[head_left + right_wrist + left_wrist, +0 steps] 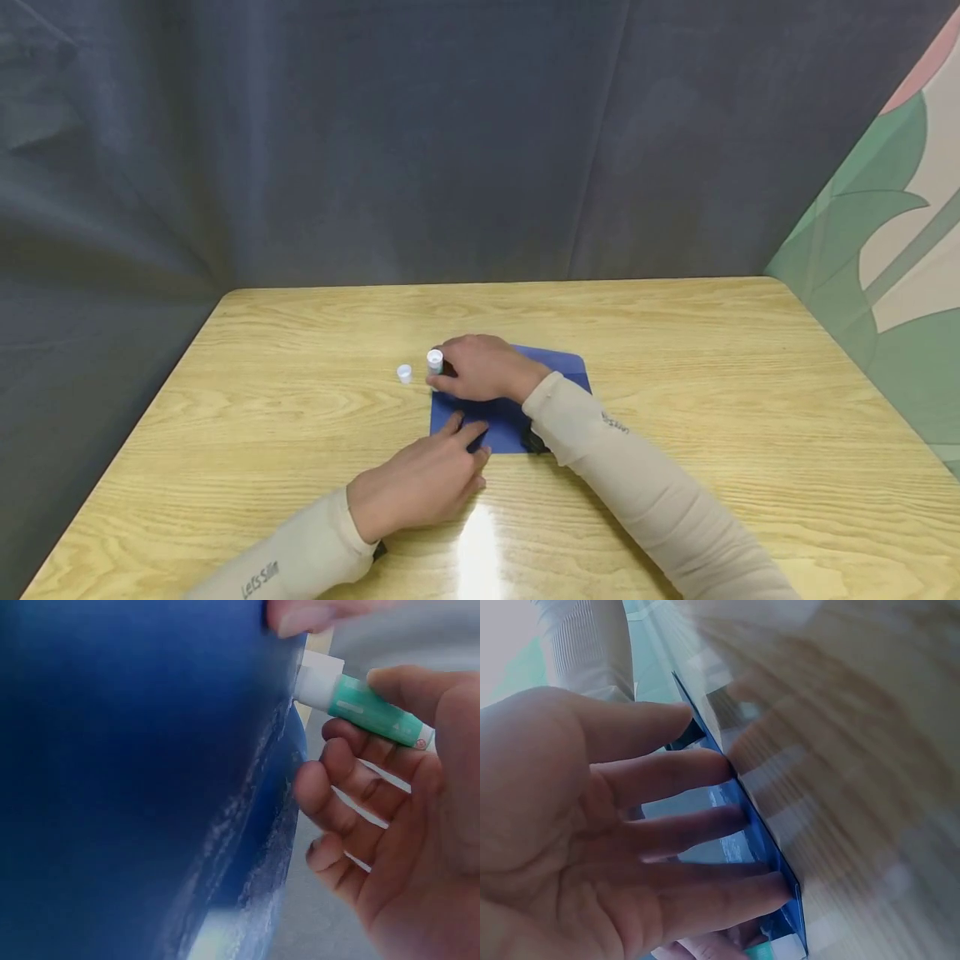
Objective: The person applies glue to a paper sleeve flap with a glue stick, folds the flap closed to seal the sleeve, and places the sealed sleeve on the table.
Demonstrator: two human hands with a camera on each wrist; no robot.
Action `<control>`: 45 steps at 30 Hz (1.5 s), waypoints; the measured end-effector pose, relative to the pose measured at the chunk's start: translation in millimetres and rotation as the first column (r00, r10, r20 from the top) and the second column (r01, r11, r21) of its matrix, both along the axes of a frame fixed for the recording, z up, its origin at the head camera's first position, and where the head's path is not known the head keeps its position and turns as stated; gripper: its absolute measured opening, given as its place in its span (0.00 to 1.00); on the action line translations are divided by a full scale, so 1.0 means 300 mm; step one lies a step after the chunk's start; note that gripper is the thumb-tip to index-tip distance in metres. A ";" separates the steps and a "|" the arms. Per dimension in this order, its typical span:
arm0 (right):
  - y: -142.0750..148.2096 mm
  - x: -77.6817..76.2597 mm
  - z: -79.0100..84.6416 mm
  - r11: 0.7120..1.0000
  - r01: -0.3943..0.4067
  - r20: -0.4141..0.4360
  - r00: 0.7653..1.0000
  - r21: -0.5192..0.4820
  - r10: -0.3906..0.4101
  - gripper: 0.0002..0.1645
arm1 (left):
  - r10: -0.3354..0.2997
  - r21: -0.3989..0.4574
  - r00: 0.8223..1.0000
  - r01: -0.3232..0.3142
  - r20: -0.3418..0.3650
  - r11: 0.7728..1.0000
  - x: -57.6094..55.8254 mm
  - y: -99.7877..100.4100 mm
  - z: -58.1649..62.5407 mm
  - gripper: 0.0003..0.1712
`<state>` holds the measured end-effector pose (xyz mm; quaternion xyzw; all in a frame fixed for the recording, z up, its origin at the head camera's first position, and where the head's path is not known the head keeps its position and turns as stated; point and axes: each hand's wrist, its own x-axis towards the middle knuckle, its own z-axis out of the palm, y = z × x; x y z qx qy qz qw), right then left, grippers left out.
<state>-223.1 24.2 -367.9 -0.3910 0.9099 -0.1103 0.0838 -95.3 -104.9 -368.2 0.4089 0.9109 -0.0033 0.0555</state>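
Observation:
A blue envelope (512, 429) lies on the table with its flap (557, 362) spread toward the far side. My right hand (483, 368) pinches a glue stick (375, 711) with a green label and white ends between thumb and fingers. One white end meets the envelope at its left side, near the fold. Whitish glue streaks (225, 817) run along the fold and flap. My left hand (427, 479) rests straight, spread fingertips on the envelope's near left part, as the left wrist view also shows. Just left of the glue stick sits a small white cap (405, 373).
The wooden table (300, 358) reaches back to a dark curtain (420, 150). At the right stands a wall panel (900, 250) with a leaf pattern. My right forearm (652, 492) crosses over the envelope's near right corner.

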 end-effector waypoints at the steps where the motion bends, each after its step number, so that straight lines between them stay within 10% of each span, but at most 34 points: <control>1: -0.001 -0.001 -0.001 1.000 0.009 0.007 1.000 0.002 -0.009 0.19 | 0.006 -0.005 1.000 -0.006 0.013 1.000 -0.001 0.000 0.002 0.22; 23: 0.036 0.003 0.020 0.999 0.044 -0.012 0.999 0.032 -0.043 0.16 | 0.017 -0.018 0.999 -0.016 0.049 1.000 -0.004 0.011 0.010 0.25; 45: 0.354 0.029 0.010 0.994 0.110 0.037 0.993 -0.027 -0.109 0.15 | 0.051 -0.036 0.995 -0.048 0.085 0.998 0.005 0.001 0.004 0.27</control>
